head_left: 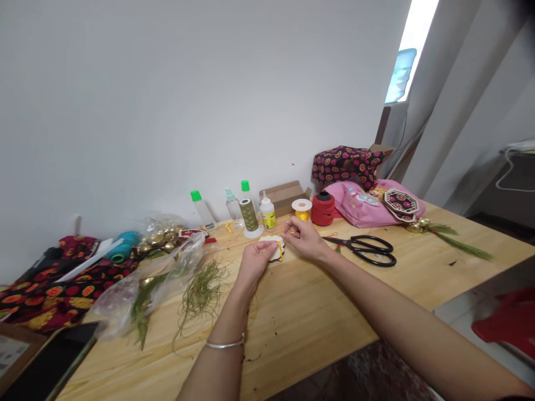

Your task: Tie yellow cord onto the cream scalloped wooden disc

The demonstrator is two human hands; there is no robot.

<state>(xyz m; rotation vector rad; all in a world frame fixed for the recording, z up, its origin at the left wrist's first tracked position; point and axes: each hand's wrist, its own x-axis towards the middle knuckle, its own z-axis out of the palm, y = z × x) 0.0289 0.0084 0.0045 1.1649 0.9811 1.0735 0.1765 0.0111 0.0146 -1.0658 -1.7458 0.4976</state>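
— What is the surface (317, 312) made of?
— Pale wood, smooth and matt, with the grain seen plainly.
— And the scissors (368, 249)?
— Glossy black handles, likely plastic. A thin metal bangle (225, 344) is worn. Printed cloth (45, 295) is laid at the edge, beside a clear crinkled plastic bag (137, 284).

Pale wooden table (317, 312) against a plain white wall (167, 100).

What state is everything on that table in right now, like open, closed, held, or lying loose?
Small pale piece: held in left hand.
Yellow cord: pinched by right hand.
Scissors: lying shut, untouched.
Glue bottle: upright, capped.
Red spool: standing upright.
Plastic bag: lying crumpled.
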